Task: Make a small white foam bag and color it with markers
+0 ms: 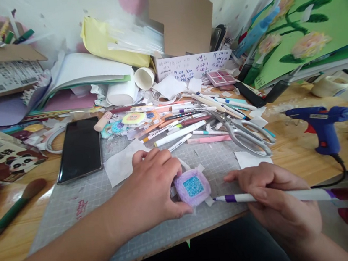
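My left hand rests on the grey cutting mat with its fingers curled around a small puffy square piece, lilac with a blue centre, pinning it from the left. My right hand is closed around a white marker with purple bands. The marker lies nearly level, its tip pointing left and almost touching the right edge of the lilac piece. Bits of white paper stick out from under the piece.
Several markers, steel scissors and paper scraps crowd the mat's far side. A black phone lies at the left, a blue glue gun at the right. Cardboard boxes, paper stacks and a green flower picture fill the back.
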`<state>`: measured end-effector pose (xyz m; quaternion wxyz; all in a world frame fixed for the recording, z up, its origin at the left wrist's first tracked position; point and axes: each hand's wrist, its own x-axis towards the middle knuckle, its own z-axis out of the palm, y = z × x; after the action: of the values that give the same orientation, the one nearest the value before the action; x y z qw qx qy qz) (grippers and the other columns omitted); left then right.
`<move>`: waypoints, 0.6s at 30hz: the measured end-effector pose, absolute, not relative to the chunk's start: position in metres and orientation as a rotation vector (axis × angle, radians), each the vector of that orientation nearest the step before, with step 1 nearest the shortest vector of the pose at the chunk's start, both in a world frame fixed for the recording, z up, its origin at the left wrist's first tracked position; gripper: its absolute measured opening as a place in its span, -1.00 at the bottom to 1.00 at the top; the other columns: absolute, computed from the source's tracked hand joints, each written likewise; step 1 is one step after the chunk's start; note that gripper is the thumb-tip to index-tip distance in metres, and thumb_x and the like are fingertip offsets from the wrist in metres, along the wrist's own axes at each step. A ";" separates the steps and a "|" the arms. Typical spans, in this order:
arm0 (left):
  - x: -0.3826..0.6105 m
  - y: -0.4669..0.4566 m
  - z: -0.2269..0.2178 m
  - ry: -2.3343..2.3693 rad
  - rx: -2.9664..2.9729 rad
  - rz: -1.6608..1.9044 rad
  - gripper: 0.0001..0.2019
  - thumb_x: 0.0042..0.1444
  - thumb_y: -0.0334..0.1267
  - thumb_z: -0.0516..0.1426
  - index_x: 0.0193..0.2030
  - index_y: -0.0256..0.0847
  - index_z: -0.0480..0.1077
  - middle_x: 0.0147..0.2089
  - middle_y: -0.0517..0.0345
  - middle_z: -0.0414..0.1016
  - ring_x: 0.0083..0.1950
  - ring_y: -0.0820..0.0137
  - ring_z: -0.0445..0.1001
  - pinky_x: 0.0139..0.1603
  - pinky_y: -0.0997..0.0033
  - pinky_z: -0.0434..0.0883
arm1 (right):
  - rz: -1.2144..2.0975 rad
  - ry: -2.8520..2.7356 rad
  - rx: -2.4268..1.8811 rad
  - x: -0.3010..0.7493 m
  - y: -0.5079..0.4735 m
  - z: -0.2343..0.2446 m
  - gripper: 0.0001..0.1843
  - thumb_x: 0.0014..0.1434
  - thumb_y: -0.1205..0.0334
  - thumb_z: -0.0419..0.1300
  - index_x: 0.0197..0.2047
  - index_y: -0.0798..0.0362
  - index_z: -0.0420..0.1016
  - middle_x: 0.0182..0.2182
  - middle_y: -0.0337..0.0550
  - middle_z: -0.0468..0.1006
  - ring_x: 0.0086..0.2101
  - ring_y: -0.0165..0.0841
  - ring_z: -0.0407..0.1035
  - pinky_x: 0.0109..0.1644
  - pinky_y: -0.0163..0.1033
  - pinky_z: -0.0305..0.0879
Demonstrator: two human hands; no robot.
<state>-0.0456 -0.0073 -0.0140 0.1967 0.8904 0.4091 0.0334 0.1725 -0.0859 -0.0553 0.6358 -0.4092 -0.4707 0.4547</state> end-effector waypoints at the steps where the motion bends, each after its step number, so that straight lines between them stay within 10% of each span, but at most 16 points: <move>1: -0.047 -0.006 -0.015 1.135 2.491 0.091 -0.48 -0.29 0.16 0.33 -0.31 -0.16 0.33 -0.25 0.14 0.31 -0.14 0.14 0.27 -0.08 0.06 0.06 | 1.034 -1.062 -0.928 0.172 -0.085 -0.056 -0.87 0.02 0.34 0.22 -0.53 -0.02 0.49 -0.71 -0.36 0.22 -0.61 -0.41 0.16 -0.11 -0.04 0.34; 18: -0.049 -0.008 -0.012 1.127 2.517 0.135 -0.41 -0.33 0.12 0.36 -0.21 -0.16 0.35 -0.16 0.12 0.31 -0.04 0.08 0.26 -0.05 0.05 0.09 | 0.693 -1.710 -1.066 0.155 -0.089 -0.041 -0.81 0.08 0.47 0.18 -0.31 -0.05 0.42 -0.53 -0.25 0.48 -0.48 -0.34 0.42 -0.42 -0.25 0.33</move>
<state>-0.0487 -0.0080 -0.0121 0.1890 0.8951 0.4009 0.0479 0.1551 -0.0893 -0.0411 0.4842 -0.4376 -0.7023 0.2844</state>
